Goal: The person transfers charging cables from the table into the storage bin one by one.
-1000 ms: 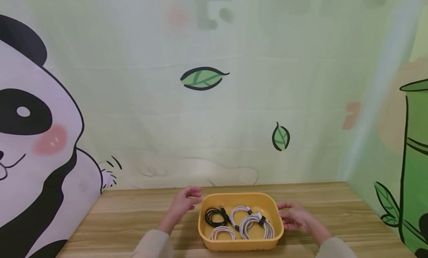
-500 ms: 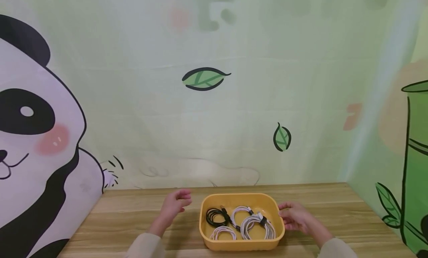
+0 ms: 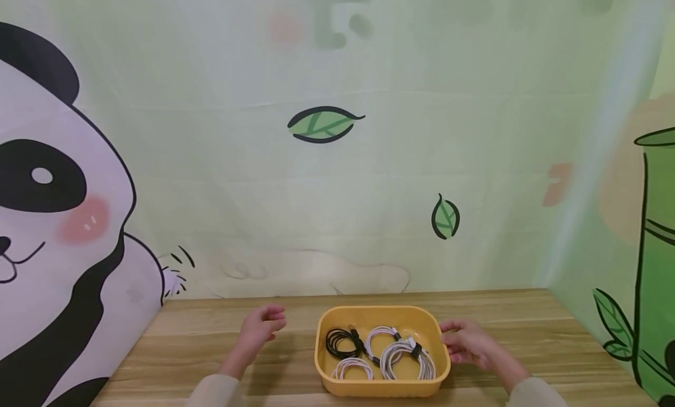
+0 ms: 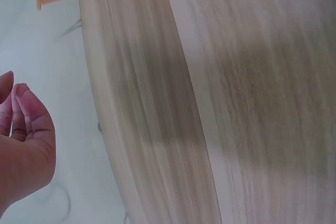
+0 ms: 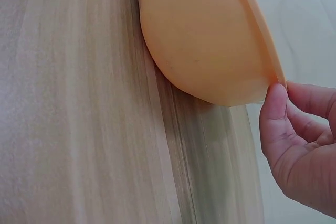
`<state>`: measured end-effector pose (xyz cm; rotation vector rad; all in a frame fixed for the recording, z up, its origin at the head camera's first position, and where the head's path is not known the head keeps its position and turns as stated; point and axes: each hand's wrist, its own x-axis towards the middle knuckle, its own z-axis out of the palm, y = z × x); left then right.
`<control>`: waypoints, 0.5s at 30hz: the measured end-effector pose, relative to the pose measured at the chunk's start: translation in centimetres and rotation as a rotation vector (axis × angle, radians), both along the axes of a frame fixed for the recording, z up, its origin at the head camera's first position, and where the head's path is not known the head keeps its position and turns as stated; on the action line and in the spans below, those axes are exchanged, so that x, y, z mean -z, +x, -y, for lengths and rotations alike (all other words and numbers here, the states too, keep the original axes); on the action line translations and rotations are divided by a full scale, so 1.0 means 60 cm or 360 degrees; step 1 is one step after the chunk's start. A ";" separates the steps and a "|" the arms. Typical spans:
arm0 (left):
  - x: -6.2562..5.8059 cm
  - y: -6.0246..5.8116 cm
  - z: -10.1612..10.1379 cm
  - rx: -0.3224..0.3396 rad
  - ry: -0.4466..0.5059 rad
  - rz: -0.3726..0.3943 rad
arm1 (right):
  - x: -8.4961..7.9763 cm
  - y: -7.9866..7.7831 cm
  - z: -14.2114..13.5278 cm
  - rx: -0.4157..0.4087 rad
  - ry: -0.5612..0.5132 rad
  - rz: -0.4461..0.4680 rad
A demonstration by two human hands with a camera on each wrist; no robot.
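A yellow plastic basket [image 3: 382, 388] rests on the wooden table, holding several coiled cables. One black cable [image 3: 337, 354] lies at its left, a thin white cable [image 3: 352, 362] at the front left, a second white cable [image 3: 371, 337] behind, and a thicker grey-white cable [image 3: 386, 366] with a black tie at the right. My right hand [image 3: 469, 344] pinches the basket's right rim; in the right wrist view the thumb [image 5: 275, 106] presses its outer side. Left of the basket, my left hand [image 3: 255, 331] hovers apart from it, fingers loosely bent, holding nothing.
The wood-grain table [image 3: 211, 337] meets a pale green backdrop [image 3: 369, 190] printed with leaves. A printed panda [image 3: 53, 249] is on the left and green bamboo [image 3: 659, 278] on the right.
My left hand has drawn away leftward from the basket's left rim. My right hand stays at the right rim, and the basket and cables have hardly shifted.
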<state>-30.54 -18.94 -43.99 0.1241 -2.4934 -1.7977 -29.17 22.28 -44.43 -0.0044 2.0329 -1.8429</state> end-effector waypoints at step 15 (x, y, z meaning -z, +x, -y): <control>0.000 -0.001 0.028 -0.0125 -0.0142 -0.0073 | -0.023 -0.005 -0.004 0.0263 0.0310 -0.0140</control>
